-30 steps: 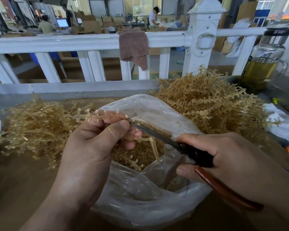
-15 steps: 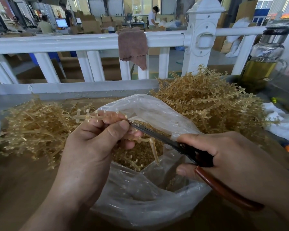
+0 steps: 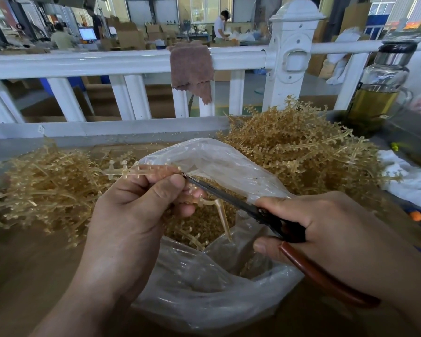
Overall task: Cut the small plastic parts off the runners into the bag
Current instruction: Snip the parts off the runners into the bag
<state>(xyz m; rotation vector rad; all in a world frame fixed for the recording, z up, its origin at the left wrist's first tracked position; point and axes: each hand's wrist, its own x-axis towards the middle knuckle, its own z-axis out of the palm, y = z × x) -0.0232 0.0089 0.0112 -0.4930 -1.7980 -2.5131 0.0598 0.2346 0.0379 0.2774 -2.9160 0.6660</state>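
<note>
The table (image 3: 22, 276) bears a left runner heap (image 3: 41, 188), plastic bag (image 3: 204, 293) and right runner heap (image 3: 301, 154).

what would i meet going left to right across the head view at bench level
pile of runners → left hand pinching a runner → scissors → right hand gripping them → white cloth
</note>
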